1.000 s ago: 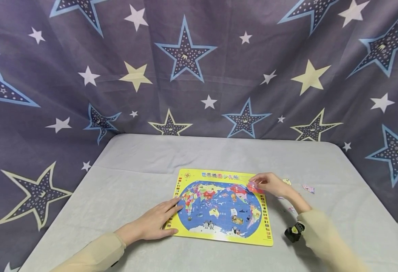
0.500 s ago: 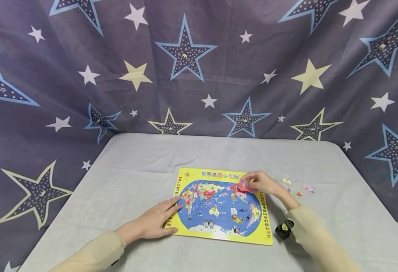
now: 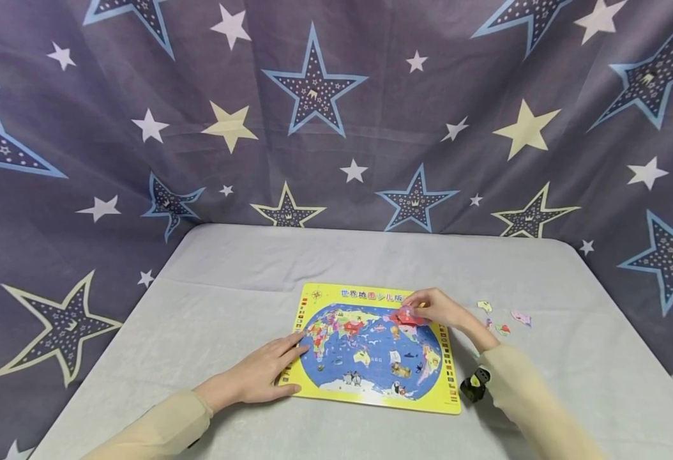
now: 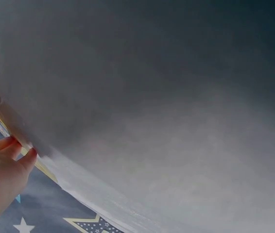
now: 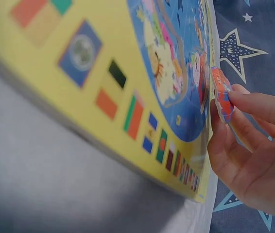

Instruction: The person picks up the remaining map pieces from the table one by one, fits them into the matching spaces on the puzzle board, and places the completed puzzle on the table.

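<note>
On the grey cloth-covered table [image 3: 244,259] lies a flat yellow-bordered, blue-centred world-map board [image 3: 434,404], mostly filled, I'd judge. L hand [image 3: 258,374], fingers extended, rests on its L edge. R hand [image 3: 438,308] pinches a red, irregular flat puzzle pc. [image 5: 221,85] at the map's upper R, apparently not yet seated. Also left, prob.: a few small multicoloured loose pcs. [image 3: 521,317] R of the board.
</note>
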The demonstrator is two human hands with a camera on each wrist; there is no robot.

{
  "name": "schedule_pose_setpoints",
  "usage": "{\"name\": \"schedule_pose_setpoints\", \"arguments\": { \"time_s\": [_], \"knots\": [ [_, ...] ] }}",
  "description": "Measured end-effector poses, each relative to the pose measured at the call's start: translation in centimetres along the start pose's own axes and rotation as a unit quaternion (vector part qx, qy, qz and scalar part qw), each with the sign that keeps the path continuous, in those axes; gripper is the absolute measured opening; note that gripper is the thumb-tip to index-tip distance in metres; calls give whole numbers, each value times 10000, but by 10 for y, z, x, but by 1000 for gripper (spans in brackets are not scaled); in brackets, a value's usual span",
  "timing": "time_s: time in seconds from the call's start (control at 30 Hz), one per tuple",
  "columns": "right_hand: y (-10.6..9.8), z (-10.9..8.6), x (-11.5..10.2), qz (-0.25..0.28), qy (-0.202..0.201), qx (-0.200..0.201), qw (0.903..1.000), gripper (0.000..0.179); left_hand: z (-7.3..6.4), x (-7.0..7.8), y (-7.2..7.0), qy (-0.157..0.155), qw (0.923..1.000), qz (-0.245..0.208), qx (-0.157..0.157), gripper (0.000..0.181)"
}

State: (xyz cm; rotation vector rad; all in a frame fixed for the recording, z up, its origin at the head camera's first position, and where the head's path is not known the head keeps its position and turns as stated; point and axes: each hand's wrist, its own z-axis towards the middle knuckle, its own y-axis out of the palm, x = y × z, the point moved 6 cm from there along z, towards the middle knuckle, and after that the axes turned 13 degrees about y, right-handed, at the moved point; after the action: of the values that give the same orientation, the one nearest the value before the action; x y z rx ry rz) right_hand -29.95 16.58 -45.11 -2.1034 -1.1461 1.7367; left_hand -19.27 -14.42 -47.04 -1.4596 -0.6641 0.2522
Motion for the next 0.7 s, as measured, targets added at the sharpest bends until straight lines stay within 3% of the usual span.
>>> {"name": "schedule_pose_setpoints", "arguments": {
  "time_s": [0.47,0.7],
  "knots": [
    [7,7,-3,-105,-58,-78,9999,20,0,0,0,-28,10000,25,-12,71],
    [10,6,-8,-229,-327,-80,9992,21,1,0,0,-30,10000,0,-28,71]
  ]
}}
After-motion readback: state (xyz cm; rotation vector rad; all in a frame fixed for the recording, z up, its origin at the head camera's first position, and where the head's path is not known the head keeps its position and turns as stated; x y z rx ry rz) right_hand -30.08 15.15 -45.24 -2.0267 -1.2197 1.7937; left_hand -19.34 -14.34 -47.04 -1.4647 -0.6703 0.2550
